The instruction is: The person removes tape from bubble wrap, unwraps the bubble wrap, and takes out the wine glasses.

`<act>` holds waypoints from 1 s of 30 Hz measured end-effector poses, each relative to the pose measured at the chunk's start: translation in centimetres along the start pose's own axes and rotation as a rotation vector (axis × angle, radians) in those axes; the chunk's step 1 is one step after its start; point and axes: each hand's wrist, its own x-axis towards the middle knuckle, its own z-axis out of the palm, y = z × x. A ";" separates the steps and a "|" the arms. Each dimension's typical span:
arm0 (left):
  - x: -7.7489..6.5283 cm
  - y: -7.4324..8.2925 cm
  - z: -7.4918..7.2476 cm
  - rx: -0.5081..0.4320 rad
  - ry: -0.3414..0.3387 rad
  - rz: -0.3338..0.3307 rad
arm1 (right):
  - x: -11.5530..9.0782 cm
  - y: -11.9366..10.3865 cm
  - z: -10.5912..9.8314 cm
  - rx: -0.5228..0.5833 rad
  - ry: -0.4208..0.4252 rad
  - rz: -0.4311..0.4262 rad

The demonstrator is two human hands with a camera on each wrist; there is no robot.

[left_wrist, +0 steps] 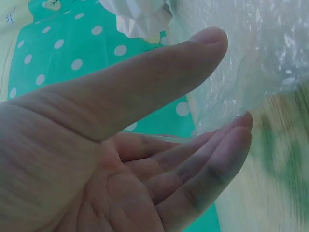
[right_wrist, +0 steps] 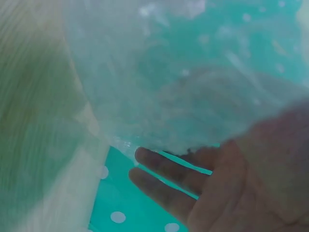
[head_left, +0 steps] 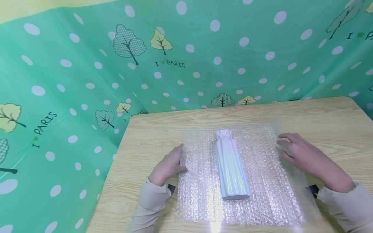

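A pale pink-to-blue fluted vase [head_left: 231,165] with a ruffled neck lies on its side on a sheet of bubble wrap [head_left: 201,194]. Its ruffled end [left_wrist: 140,21] shows at the top of the left wrist view. My left hand [head_left: 170,165] is at the sheet's left edge, thumb apart from the fingers, fingertips touching the plastic [left_wrist: 231,82]. At the right edge, my right hand [head_left: 306,157] has its fingers extended against the raised border of the wrap. In the right wrist view, the clear plastic [right_wrist: 145,96] covers part of that hand, and its thumb is hidden.
The wooden table [head_left: 151,136] extends around the sheet on both sides and behind it. A green polka-dot cloth [head_left: 198,74] with printed trees hangs behind the table and along its left side.
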 end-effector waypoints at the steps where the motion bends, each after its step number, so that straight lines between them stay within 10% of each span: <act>1: 0.0 0.0 0.0 0.002 0.002 0.000 | 0.0 0.1 -0.1 0.001 0.008 -0.003; 30: -0.8 1.1 -1.9 0.134 0.189 -0.061 | -0.1 0.1 -2.6 0.073 0.000 0.037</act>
